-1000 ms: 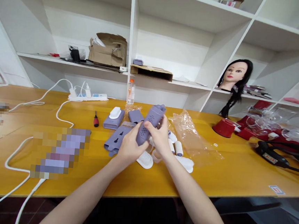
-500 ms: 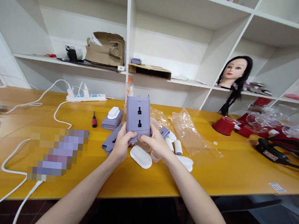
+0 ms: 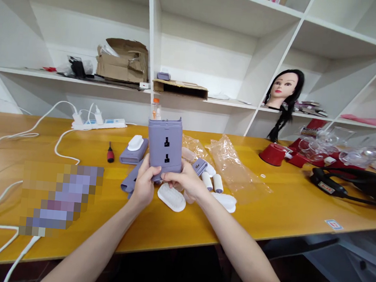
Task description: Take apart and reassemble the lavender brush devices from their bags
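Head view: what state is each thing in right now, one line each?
Lavender socket housing: upright, slots facing the person
Left hand: gripping the housing's lower end
Right hand: gripping the housing's lower end
Red-handled screwdriver: lying flat
Clear plastic bag: crumpled
White power strip: plugs inserted
Cardboard box: flaps open

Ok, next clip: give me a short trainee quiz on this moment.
1. What are the left hand and right hand holding upright between them?
2. True or false: the red-handled screwdriver lies on the yellow table, left of what the hands hold.
3. Fill in the blank: the mannequin head rests on a white ____.

Key:
1. A lilac plastic casing.
2. True.
3. Shelf.
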`<state>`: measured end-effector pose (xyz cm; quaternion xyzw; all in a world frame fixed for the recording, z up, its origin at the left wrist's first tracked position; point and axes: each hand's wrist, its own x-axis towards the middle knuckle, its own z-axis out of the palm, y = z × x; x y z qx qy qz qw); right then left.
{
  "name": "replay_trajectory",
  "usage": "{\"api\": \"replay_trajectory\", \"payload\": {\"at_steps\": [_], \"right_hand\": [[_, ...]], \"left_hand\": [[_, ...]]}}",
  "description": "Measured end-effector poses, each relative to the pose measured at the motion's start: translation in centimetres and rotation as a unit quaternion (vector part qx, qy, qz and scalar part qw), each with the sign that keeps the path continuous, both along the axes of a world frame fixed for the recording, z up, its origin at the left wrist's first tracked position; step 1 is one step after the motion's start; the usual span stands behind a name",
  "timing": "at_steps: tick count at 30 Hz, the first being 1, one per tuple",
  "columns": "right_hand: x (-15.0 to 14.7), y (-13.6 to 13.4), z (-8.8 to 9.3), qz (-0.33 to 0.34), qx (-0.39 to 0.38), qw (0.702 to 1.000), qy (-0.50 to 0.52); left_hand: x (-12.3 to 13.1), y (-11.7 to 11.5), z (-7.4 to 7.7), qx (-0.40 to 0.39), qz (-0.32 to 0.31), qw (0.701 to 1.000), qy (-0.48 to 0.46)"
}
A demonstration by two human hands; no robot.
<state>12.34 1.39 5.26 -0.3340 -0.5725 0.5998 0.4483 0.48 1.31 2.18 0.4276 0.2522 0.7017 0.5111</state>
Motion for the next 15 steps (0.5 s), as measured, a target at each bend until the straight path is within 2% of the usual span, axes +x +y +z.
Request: {"api": "replay_trajectory", "payload": {"at_steps": [3,7,15], "right_hand": [[-0.1,0.0,-0.1,-0.012,0.007,1.0,0.018],[-0.1,0.2,-0.5,-0.023,0.011,1.0,0.008],[-0.1,0.7,-1.3,-0.034,0.064,0.997,-0.012]], "left_hand": [[0.2,-0.2,0.2,-0.002,-0.005,1.0,-0.011],[0.3,-0.2,0.3,0.01,0.02,1.0,-0.004],[0.4,-0.3,0.6,-0.014,0.036,0.999,-0.022]]}}
